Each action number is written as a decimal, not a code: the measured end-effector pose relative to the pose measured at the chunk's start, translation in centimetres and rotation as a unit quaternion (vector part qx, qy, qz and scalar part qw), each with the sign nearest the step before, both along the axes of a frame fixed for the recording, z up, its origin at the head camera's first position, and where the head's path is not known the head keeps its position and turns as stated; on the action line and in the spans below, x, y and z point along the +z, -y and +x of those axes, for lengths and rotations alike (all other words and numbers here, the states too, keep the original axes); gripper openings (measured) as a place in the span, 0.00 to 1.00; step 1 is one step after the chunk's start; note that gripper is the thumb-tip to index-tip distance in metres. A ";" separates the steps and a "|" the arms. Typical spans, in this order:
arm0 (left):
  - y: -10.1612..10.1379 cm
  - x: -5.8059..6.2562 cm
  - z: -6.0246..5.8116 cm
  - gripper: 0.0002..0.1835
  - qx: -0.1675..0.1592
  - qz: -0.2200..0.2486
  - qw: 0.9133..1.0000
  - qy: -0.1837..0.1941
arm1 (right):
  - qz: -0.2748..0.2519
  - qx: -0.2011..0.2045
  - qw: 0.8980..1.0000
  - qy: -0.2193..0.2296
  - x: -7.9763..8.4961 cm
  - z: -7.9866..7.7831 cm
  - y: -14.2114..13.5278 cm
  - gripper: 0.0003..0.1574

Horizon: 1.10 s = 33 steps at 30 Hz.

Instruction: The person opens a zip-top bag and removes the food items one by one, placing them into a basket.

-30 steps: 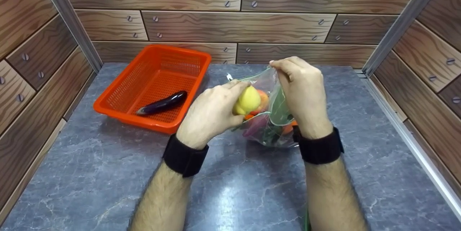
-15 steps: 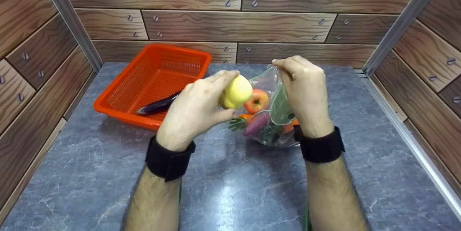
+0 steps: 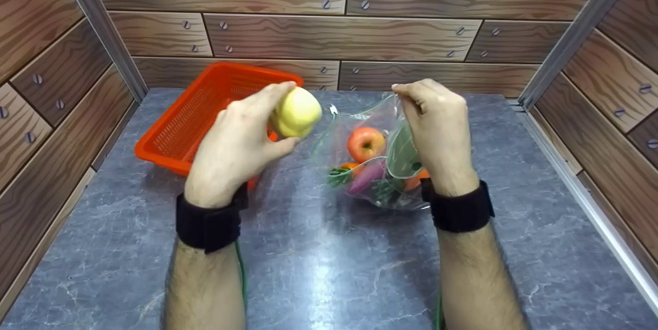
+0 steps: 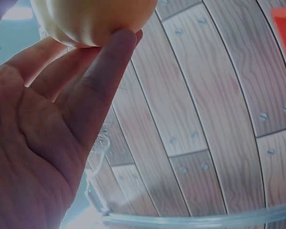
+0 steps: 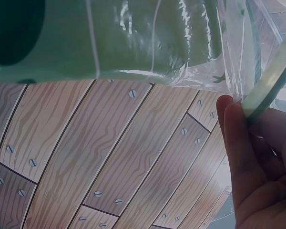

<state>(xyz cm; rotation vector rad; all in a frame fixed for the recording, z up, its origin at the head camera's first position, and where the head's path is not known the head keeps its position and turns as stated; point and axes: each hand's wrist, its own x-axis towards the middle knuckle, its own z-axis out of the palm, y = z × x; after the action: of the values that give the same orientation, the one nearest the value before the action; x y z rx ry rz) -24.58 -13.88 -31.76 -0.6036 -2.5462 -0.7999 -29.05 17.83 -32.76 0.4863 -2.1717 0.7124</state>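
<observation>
Currently: yellow fruit raised, blunt end toward 2 o'clock, long axis too blurred to call. Your left hand grips it, fruit at that hand's 2. Your right hand, well apart at fruit's 3, pinches the clear bag; orange basket at 9.

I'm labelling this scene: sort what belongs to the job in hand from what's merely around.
Likely job: left hand, yellow item it holds; right hand, clear bag it pinches; apple inside; red basket.

Merely around: wood-patterned walls, black wristbands.
</observation>
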 end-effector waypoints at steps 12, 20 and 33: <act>1.0 -1.3 -2.1 0.46 0.035 0.013 0.999 0.011 | -0.014 0.002 1.000 0.007 -0.3 -0.2 -0.3 0.09; 2.2 -2.7 -4.3 0.45 0.050 -0.014 0.998 0.022 | -0.013 0.005 1.000 0.008 -0.1 -0.1 -0.4 0.08; 5.2 -3.1 -6.5 0.43 0.056 -0.088 0.993 0.048 | -0.024 0.013 1.000 0.012 0.1 -0.2 -0.3 0.08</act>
<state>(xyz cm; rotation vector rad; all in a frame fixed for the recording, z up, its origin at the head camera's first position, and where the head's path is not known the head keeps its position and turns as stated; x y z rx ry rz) -31.09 -19.11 -34.89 -0.4800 -2.7313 -0.5838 -29.23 18.17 -32.70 0.4834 -2.1691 0.7852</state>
